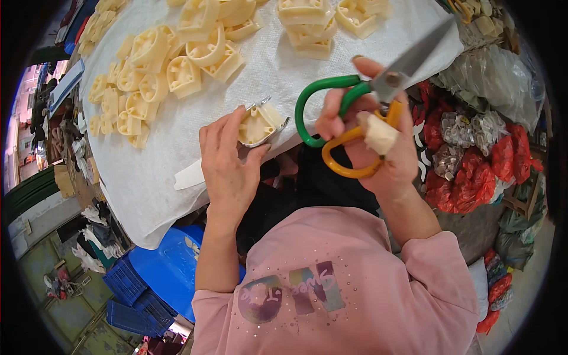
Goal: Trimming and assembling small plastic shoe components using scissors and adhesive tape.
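Observation:
My left hand (228, 163) holds a cream plastic moulded part (258, 123) with a thin metal clip at its edge, resting it on the white cloth-covered table (148, 177). My right hand (373, 142) grips a pair of scissors (378, 83) with one green and one orange handle loop, its grey blades pointing up and to the right. One finger of that hand is wrapped in pale tape. The scissors sit to the right of the part, apart from it.
Many more cream plastic parts (177, 59) lie heaped across the table's far side. Bags of red and clear packets (479, 160) pile up at the right. A blue plastic stool (171, 266) and blue crates (127, 290) stand below the table at the left.

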`<state>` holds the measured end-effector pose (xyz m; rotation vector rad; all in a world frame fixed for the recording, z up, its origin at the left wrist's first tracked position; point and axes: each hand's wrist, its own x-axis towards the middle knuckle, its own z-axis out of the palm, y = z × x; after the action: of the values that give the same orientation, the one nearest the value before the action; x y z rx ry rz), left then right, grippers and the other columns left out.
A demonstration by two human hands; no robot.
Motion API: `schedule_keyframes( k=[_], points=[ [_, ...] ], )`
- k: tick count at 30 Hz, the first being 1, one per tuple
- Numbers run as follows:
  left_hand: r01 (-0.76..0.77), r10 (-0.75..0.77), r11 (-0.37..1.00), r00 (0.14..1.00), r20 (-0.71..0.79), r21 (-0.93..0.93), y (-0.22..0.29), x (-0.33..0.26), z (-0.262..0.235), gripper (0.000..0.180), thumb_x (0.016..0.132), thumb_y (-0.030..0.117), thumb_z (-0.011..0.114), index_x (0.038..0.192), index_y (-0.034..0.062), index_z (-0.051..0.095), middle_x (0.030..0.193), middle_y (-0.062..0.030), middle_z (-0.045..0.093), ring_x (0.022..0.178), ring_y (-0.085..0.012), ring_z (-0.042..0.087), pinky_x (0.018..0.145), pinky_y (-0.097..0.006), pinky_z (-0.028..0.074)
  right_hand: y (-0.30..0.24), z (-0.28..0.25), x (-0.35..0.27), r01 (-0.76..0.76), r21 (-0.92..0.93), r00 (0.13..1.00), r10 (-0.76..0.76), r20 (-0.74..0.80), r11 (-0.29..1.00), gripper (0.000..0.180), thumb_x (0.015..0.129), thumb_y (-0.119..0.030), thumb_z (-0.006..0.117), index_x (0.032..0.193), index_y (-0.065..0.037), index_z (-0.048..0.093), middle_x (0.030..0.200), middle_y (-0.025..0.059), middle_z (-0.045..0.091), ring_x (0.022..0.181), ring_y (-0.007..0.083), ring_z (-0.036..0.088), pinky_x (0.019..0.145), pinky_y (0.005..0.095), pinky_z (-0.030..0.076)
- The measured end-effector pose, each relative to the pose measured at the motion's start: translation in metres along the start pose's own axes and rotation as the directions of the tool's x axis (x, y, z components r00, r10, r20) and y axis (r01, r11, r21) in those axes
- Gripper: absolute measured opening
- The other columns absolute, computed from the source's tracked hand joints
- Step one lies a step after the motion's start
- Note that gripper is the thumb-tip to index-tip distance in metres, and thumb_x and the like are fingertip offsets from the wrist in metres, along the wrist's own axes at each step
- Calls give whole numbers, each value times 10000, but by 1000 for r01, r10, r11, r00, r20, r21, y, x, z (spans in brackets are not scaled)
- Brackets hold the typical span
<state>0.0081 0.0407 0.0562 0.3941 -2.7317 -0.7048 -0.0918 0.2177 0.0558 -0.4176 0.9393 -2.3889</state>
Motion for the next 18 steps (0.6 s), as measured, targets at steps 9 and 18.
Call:
schedule_keyframes(
  k=[9, 18],
  points=[
    [79, -76, 996, 996, 57, -48, 2, 8, -1, 617, 595, -79, 717, 1179, 74, 589, 1072, -114, 561, 987, -243, 567, 856, -333, 468, 36, -1, 26, -29, 135, 999, 23, 46, 990, 443, 805, 1, 443, 1242, -31, 379, 838, 75, 500, 719, 127, 458, 654, 259, 392],
    [59, -58, 998, 998, 39, -33, 2, 6, -3, 608, 591, -83, 719, 1167, 69, 591, 1049, -105, 558, 971, -236, 571, 847, -325, 469, 43, 7, 13, 115, 28, 993, -116, 12, 993, 410, 815, -36, 452, 1220, -19, 388, 881, 66, 498, 722, 115, 455, 654, 253, 392]
  ],
)
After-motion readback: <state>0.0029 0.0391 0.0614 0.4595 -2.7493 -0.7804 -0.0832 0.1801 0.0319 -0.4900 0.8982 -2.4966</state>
